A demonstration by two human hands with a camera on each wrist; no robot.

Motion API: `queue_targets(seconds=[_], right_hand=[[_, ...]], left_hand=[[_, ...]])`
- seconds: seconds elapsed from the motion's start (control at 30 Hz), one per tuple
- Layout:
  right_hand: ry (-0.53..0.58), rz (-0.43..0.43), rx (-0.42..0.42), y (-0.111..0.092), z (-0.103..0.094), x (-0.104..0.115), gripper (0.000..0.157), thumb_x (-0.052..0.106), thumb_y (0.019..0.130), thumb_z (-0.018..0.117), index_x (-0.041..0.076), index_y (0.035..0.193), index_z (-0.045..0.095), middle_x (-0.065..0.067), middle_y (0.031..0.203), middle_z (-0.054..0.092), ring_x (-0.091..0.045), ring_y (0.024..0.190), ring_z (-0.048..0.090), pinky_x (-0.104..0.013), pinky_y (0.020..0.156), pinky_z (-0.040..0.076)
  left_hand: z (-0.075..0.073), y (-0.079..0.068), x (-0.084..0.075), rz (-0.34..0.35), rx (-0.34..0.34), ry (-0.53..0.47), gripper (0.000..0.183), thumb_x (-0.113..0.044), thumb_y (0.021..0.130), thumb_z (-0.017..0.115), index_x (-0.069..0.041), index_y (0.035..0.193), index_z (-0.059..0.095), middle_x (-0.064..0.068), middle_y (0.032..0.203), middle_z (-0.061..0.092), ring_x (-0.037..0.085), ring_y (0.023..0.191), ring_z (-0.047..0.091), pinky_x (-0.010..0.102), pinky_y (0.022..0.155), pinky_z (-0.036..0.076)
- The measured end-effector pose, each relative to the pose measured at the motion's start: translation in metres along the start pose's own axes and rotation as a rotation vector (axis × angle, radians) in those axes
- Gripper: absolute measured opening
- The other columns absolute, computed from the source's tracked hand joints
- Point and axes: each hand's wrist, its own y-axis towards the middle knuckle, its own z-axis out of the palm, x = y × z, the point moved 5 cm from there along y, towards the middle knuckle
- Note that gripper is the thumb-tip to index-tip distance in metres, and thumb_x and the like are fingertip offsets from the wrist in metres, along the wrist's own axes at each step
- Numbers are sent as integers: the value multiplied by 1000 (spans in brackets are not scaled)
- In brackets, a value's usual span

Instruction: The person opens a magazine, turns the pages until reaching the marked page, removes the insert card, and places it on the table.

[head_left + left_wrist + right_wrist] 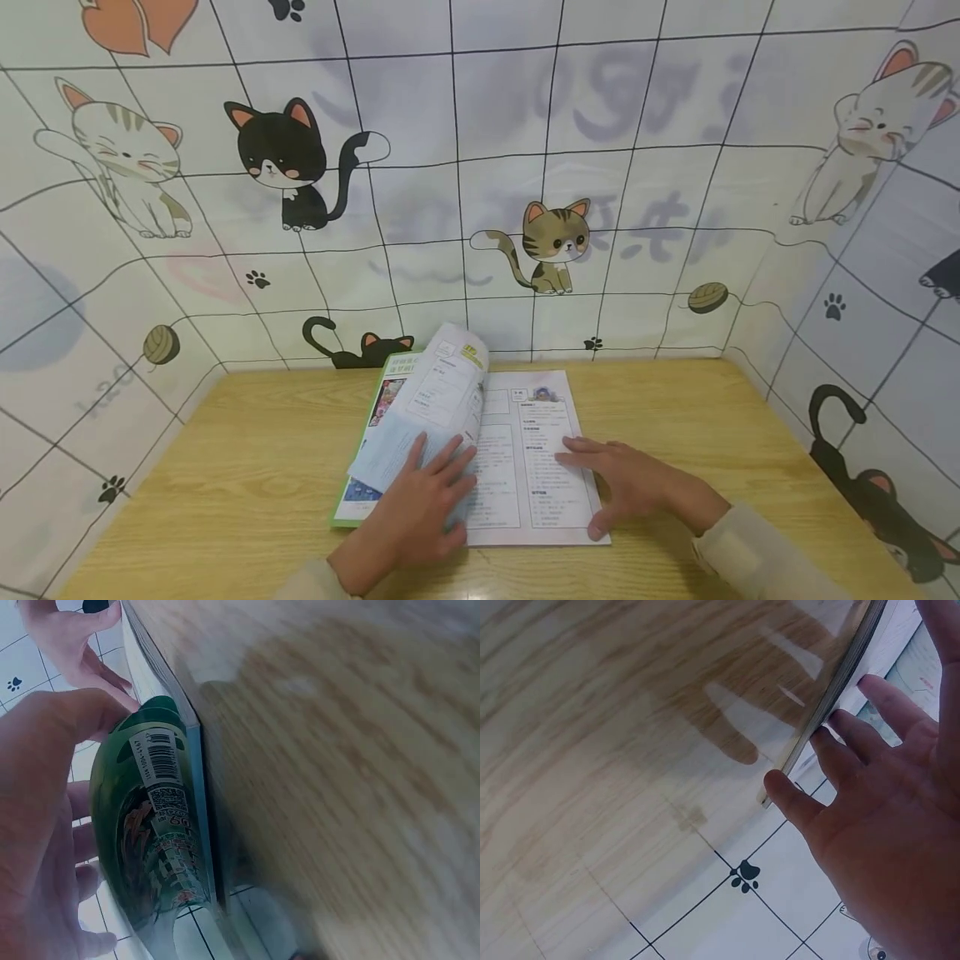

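"First entry?"
"Paperback workbook (498, 467), one, opened out on the wood-grain table (225, 483), its top end near the back wall. Right page: flat, boxed printed text, small coloured illustration (543, 394) at the head. Left leaves: curled over onto a green-edged cover (345, 514). Barcode (160, 757) on green, seen from the left wrist."
"Left hand (423, 508)?"
"Spread, fingers extended, resting on the curled leaves; nothing gripped."
"Right hand (630, 483)?"
"Spread likewise, fingers on the right page's outer margin, thumb by the lower corner; nothing gripped."
"Surroundings?"
"White wallpaper (420, 275), black grid lines. Printed on it: black-and-white cat (303, 196), brown tabby (555, 246), yarn balls, paw prints. Pale sleeves, two, one at each wrist."
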Motion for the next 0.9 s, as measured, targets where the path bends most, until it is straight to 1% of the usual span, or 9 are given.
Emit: queue_targets(seconds=[0.17,0.27,0.4,0.5,0.63,0.9], right_hand=[[-24,-6,-21,0,0,1,106,63,61,82,12,147,49,-14,156,38,-41,138,40,-61,106,35],[-26,-18,-31,0,0,1,106,63,61,82,12,147,49,-15,156,38,-43,137,41,-61,105,35],[-12,-8,-22,0,2,-1,107,65,61,81,12,148,49,-14,157,37,-41,139,39,-62,107,33],[-9,3,-15,0,2,-2,107,65,61,80,12,148,48,-13,158,36,-38,141,37,-60,109,31],[-12,-6,-15,1,0,0,107,65,61,81,10,147,49,-14,157,36,-38,142,37,-60,109,31],[5,-12,-3,1,0,0,106,64,61,81,10,147,49,-15,157,36,-41,141,36,-62,108,31]], left_hand=[[4,0,1,-58,74,-66,45,-47,88,61,-17,122,65,7,148,50,30,144,35,69,102,33],[7,-1,1,-91,111,-111,49,-48,89,61,-16,127,64,10,149,48,34,143,37,69,98,37],[12,-3,3,-134,155,-163,57,-49,90,58,-17,138,59,13,155,40,37,144,34,70,98,37],[16,-5,5,-156,185,-188,59,-49,92,55,-18,143,55,12,158,36,36,146,30,70,100,35],[18,-7,6,-161,198,-210,59,-49,94,53,-18,144,54,11,159,34,36,147,27,70,101,34],[15,-7,6,-155,183,-242,58,-47,93,55,-16,143,55,13,158,36,37,146,30,70,99,37]])
